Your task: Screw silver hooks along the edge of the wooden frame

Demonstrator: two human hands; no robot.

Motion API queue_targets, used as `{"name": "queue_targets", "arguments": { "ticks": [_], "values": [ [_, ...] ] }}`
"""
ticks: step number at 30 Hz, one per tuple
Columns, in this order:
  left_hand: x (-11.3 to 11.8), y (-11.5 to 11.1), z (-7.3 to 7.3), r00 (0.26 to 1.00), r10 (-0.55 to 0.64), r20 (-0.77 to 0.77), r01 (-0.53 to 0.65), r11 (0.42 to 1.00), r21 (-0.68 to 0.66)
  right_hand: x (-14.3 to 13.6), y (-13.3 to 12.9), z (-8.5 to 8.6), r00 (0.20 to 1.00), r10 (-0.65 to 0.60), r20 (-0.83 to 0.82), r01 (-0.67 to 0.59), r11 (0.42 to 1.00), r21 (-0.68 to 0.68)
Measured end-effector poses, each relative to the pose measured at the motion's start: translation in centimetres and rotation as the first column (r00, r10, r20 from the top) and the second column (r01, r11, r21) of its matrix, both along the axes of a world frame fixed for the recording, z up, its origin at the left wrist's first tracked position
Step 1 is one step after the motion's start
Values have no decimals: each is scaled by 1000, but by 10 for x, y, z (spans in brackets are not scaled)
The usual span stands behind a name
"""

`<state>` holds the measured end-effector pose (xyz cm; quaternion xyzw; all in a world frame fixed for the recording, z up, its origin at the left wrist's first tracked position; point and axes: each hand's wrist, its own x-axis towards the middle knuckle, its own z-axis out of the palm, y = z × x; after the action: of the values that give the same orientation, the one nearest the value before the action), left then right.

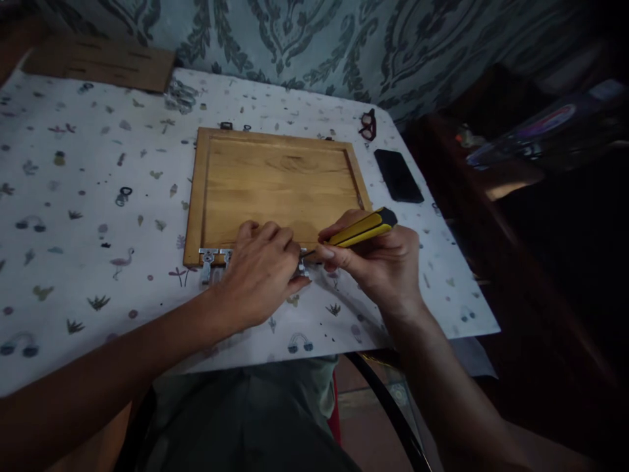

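Note:
A framed wooden panel (280, 187) lies flat on the patterned tablecloth, with several small metal latches along its near edge. One metal latch (208, 262) shows left of my left hand (265, 269). That hand is closed over the near edge, fingers curled on the wood and thumb below, beside another metal latch (301, 265) it partly covers. My right hand (378, 259) grips a yellow-and-black screwdriver (361, 229), tilted, its thin dark shaft pointing down-left at this latch. Whether the tip touches a screw is too small to tell.
A black phone (398, 176) and dark-framed glasses (367, 124) lie right of the panel. Brown cardboard (103, 62) and a clear bag of small parts (181, 96) are at the back left. A plastic bottle (545, 124) lies beyond the table's right edge.

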<state>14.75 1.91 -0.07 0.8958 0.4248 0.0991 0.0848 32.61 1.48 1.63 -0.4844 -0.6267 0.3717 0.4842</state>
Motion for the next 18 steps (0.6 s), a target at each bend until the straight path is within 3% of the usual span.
{"name": "queue_targets", "arguments": {
  "ticks": [6, 11, 14, 18],
  "values": [
    [-1, -1, -3, 1000, -3, 19, 2, 999, 36, -1, -2, -5, 999, -13, 48, 10, 999, 53],
    [0, -1, -2, 1000, 0, 10, 0, 999, 32, 1, -13, -2, 988, -150, 22, 144, 974, 172],
    [0, -1, 0, 1000, 1, -1, -1, 1000, 22, 6, -13, -1, 987, -153, -53, 158, 982, 101],
    [-1, 0, -2, 1000, -10, -1, 10, 998, 57, 16, -8, -4, 1000, -8, 4, 8, 997, -73]
  ]
}}
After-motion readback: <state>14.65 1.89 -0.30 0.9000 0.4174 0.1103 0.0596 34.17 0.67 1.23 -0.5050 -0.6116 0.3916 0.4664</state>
